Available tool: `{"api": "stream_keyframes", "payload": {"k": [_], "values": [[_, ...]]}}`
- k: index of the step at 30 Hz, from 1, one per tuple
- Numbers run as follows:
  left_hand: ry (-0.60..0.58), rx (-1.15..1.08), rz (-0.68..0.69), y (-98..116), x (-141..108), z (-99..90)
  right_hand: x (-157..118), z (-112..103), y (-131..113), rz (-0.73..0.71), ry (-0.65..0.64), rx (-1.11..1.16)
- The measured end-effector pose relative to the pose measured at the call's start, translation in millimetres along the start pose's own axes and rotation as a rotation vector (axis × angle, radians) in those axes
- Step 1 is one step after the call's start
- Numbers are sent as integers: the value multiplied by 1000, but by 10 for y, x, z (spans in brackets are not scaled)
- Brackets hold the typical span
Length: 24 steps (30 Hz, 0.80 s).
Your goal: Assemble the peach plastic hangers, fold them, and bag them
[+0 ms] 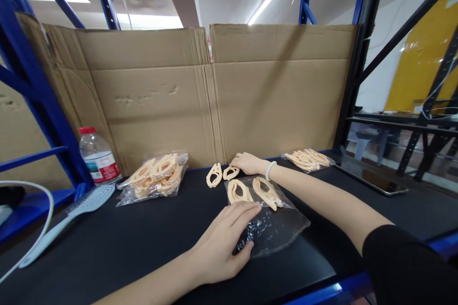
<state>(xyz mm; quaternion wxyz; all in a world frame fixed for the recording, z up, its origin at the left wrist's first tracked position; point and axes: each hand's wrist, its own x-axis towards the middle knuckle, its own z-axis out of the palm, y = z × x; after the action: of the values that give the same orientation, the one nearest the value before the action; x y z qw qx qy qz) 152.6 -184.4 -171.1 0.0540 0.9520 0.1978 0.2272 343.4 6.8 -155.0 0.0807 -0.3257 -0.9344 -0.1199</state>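
Note:
A clear plastic bag (277,233) lies flat on the black tabletop with two peach folding hangers (265,191) in its far part. My left hand (223,240) rests on the bag's left side, fingers stretched out and thumb apart. Beyond the bag, my right hand (248,164), with a beaded bracelet at the wrist, curls its fingers over the right end of a loose folding hanger (231,173); the fingertips are partly hidden. Just left of that one lies another loose hanger (214,175), touched by neither hand.
Filled bags of hangers lie at the left (157,176) and far right (308,159). A hairbrush (84,204), a red-capped bottle (98,157) and a white cable (50,219) stand or lie at left. A phone (372,178) lies right. Cardboard (279,100) walls the back.

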Motion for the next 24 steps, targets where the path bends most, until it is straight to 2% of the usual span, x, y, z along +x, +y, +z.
{"api": "stream_keyframes", "payload": {"k": [6,9,12,16,18,20,22,24], "values": [[17,9,-5,-3,11,17,-329,-57,214,52,-27,64],[19,11,-1,-11,13,26,-623,-162,206,88,69,102],[19,14,11,-12,4,29,-947,-334,86,165,236,114],[28,23,10,-3,-9,32,-1359,-626,-183,313,499,98],[31,25,13,-1,-8,33,-1552,-798,-372,367,726,101],[35,30,19,-3,-3,35,-1733,-981,-611,371,884,60],[35,36,13,-9,3,40,-1895,-1149,-897,335,933,4],[30,40,2,-17,5,47,-2024,-1268,-1201,236,879,-96]]}}
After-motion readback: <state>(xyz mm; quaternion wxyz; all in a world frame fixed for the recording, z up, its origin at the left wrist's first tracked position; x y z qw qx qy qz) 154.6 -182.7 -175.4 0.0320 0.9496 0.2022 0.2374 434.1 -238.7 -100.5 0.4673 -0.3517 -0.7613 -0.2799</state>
